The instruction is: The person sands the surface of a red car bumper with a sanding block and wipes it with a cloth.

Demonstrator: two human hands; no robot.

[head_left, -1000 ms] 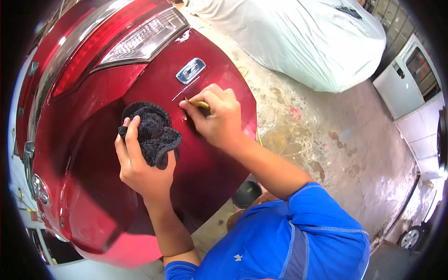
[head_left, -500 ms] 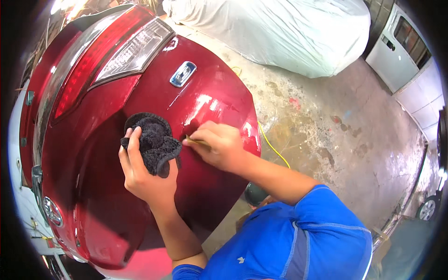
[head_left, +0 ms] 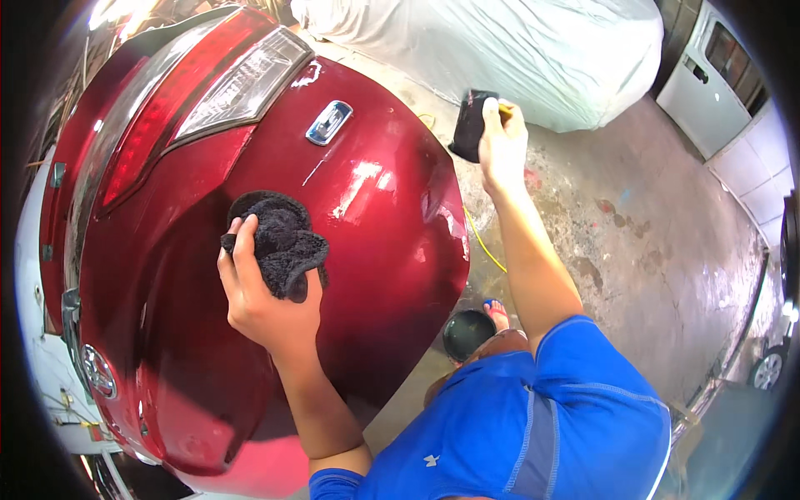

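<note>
A: What does the left hand (head_left: 267, 304) have?

B: Its fingers are curled around a black terry cloth (head_left: 279, 242), thick and nubby, bunched into a soft lump. The cloth is pressed against the glossy dark red car body panel (head_left: 375, 242), which curves smoothly under the hand and throws back bright glints.

A: And the right hand (head_left: 500, 142)?

B: It is lifted off the panel, well apart from the left hand, out over the concrete floor (head_left: 633, 233). Its fingers are closed on a small dark pad (head_left: 471, 125), flat and roughly rectangular, with a bit of yellow showing behind the fingertips.

A: What lies beyond the left hand?

B: A chrome badge (head_left: 328, 122), oblong and shiny, and farther out a long tail lamp (head_left: 217, 92) with a clear ribbed lens beside red plastic.

A: Anything near the person's body?

B: A small round dark tin (head_left: 468, 333) sits on the floor below the right forearm. The floor is rough, stained and mottled. Past the right hand a pale fabric cover (head_left: 517, 42) drapes in soft folds over a bulky shape.
</note>
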